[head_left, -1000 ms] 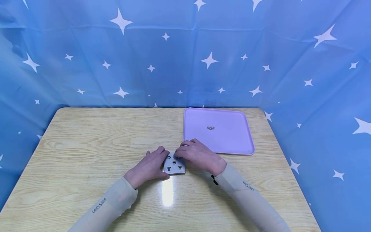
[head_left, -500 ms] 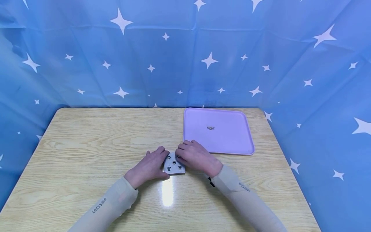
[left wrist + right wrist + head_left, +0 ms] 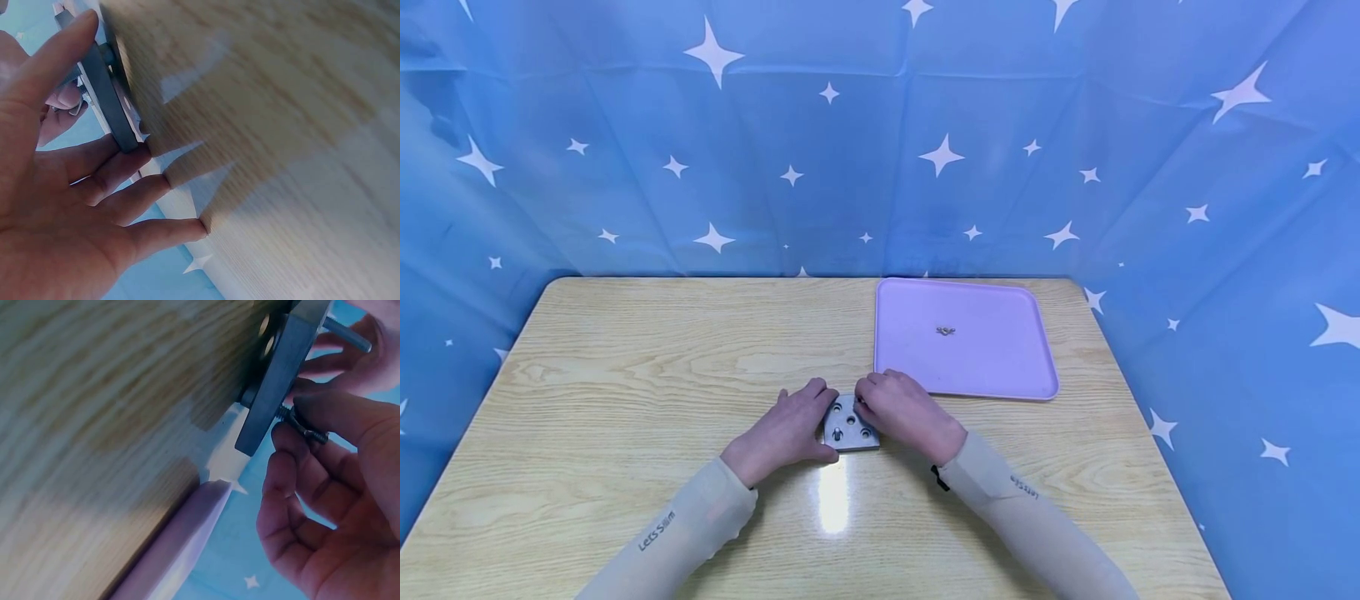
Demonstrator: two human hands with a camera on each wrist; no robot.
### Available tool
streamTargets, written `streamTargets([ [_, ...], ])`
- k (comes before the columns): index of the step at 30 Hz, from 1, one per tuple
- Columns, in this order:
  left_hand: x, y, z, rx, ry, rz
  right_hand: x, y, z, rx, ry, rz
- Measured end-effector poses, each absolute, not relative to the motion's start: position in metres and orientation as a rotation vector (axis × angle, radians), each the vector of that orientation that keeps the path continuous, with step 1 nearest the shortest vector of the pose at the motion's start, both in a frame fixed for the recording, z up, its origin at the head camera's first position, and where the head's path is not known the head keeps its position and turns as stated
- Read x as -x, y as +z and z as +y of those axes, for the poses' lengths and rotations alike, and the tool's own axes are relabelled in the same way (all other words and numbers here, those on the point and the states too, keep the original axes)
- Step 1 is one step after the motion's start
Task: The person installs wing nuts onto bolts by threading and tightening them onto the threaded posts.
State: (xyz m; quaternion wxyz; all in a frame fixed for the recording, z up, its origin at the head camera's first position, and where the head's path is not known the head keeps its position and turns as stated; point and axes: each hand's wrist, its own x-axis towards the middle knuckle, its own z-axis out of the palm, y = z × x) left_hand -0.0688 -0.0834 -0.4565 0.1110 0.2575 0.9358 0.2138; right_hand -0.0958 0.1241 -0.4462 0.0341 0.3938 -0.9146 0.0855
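A grey metal plate (image 3: 851,423) with several holes lies near the table's middle. My left hand (image 3: 786,435) grips it from the left, thumb at the near edge and fingers at the far edge. A bolt (image 3: 347,334) stands up from its near-left hole. At the far-right corner, my right hand (image 3: 904,412) pinches a small wing nut (image 3: 306,430) between thumb and index finger, on a threaded bolt (image 3: 284,413) rising from the plate. In the head view the right fingers mostly hide this nut.
A purple tray (image 3: 1000,367) lies at the table's back right, close beyond the right hand. Small brass-coloured pieces (image 3: 945,331), apparently wing nuts, sit in it. A blue star-patterned curtain (image 3: 880,167) hangs behind the wooden table (image 3: 662,358).
My right wrist and forearm have swung slightly left and nearer, while its fingers stay at the plate's far-right corner. The left hand and the plate have not moved.
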Motion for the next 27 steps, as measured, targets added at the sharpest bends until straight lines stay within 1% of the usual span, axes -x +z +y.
streamTargets([
  [6,0.069,-0.456,-0.084,-0.774,0.631,2.753,0.096,-0.438,0.131,-1.234,0.214,-2.840],
  [12,0.069,-0.456,-0.084,-0.776,0.637,2.747,0.101,-0.425,0.142,-1.488,0.151,-2.782],
  [15,0.069,-0.456,-0.085,-0.773,0.633,2.745,0.103,-0.424,0.145,-1.571,0.136,-2.771],
  [27,0.069,-0.456,-0.085,-0.777,0.633,2.747,0.103,-0.429,0.143,-1.544,0.123,-2.773],
])
